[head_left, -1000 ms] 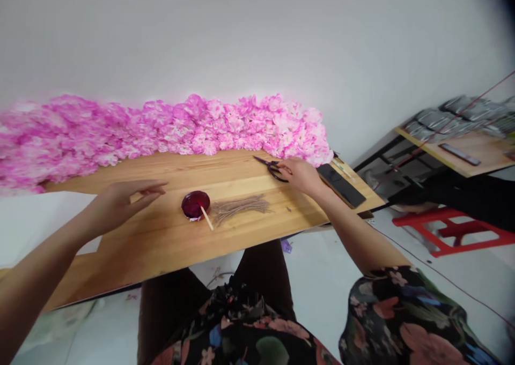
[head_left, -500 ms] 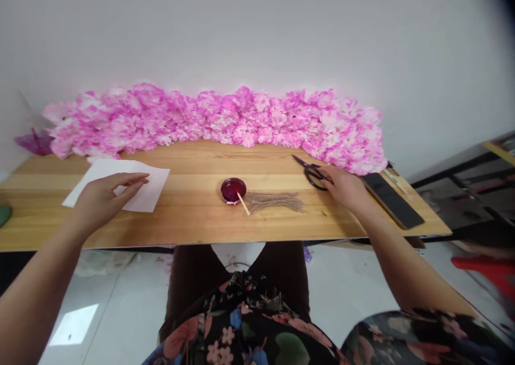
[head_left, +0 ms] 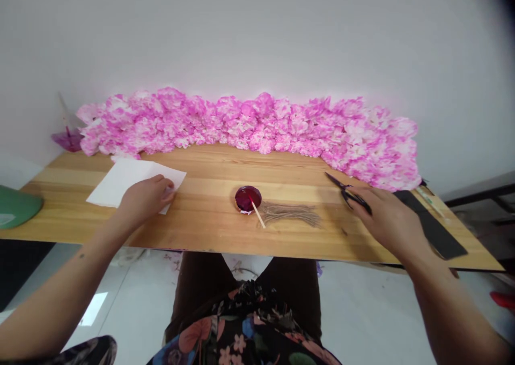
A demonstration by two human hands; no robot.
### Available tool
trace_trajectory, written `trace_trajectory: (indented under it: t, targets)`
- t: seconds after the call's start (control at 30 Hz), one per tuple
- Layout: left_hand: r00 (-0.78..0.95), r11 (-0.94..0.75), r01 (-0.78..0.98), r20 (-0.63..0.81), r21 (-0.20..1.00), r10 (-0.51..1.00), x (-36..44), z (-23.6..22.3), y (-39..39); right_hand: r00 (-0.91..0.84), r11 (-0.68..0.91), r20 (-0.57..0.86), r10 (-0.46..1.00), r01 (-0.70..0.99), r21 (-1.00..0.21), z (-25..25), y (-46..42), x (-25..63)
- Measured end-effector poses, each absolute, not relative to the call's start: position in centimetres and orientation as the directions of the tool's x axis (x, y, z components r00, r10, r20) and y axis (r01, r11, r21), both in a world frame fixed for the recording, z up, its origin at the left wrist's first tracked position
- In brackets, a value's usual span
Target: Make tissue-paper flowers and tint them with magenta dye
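My left hand (head_left: 145,198) lies over the right part of a white sheet of paper (head_left: 120,183), its fingers curled in and closed at the paper's right side. The fingertips are partly hidden. Black-handled scissors (head_left: 345,189) are in my right hand (head_left: 388,217), which is wrapped round the handle loops; the blades point to the far left. Between my hands sits a small round dish of dark red liquid (head_left: 244,198) with a thin wooden stick (head_left: 258,215) leaning out of it. A bundle of thin brown stems (head_left: 292,214) lies just right of the dish.
A long bank of pink and white flowers (head_left: 241,119) lines the back of the wooden table (head_left: 201,231) against the wall. A black phone (head_left: 436,228) lies beyond my right hand. At the left are a green container (head_left: 18,207) and a purple item (head_left: 67,139).
My left hand has come down onto the paper, its fingers curling in. My right hand has closed on the scissors and moved them slightly. The view has shifted a little left.
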State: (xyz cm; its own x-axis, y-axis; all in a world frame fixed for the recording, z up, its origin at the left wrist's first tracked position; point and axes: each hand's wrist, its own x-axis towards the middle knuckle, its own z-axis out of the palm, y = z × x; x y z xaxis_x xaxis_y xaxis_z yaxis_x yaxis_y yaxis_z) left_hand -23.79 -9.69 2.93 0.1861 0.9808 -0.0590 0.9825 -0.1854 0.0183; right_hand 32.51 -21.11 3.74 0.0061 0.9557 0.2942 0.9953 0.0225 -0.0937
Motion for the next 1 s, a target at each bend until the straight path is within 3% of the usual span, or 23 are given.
trace_trajectory:
  t: [0.13, 0.27, 0.4, 0.5, 0.63, 0.77, 0.87, 1.0]
  targets:
    - [0.114, -0.108, 0.989, -0.059, 0.105, 0.992, -23.3, 3.0, -8.0, -0.121, 0.186, 0.289, 0.95, 0.96, -0.21, 3.7, -19.4, 29.5]
    - [0.06, -0.041, 0.927, -0.04, 0.372, 0.997, -22.5, 3.4, -5.9, -0.196, 0.274, 0.211, 0.958, 0.847, -0.455, 3.9, -16.5, 25.5]
    - [-0.031, 0.063, 0.66, -0.057, 0.749, 0.998, -19.6, 3.3, -3.9, -0.29, 0.254, 0.072, 0.954, 0.66, -0.707, 3.4, -12.3, 21.0]
    - [-0.017, 0.052, 0.447, -0.05, 0.893, 0.999, -16.1, 3.1, -2.5, -0.309, 0.183, 0.013, 0.951, 0.528, -0.829, 2.6, -9.0, 18.3]
    - [0.028, 0.055, 0.263, -0.064, 0.963, 0.998, -11.0, 3.0, -1.3, -0.227, -0.049, -0.115, 0.967, 0.275, -0.96, 1.7, -5.9, 16.1]
    - [0.118, 0.052, 0.188, -0.075, 0.981, 0.99, -6.1, 3.2, -0.8, -0.197, -0.156, -0.15, 0.969, -0.015, -0.988, 1.2, -4.9, 15.6]
    - [0.176, 0.078, 0.147, -0.104, 0.986, 0.979, -3.3, 3.0, -0.8, -0.161, -0.179, -0.169, 0.972, -0.052, -0.982, 1.1, -4.8, 15.9]
    - [0.306, 0.09, 0.088, -0.113, 0.992, 0.945, -1.8, 1.8, -0.5, -0.135, -0.139, -0.141, 0.981, 0.028, -0.99, 0.6, -4.7, 16.7]
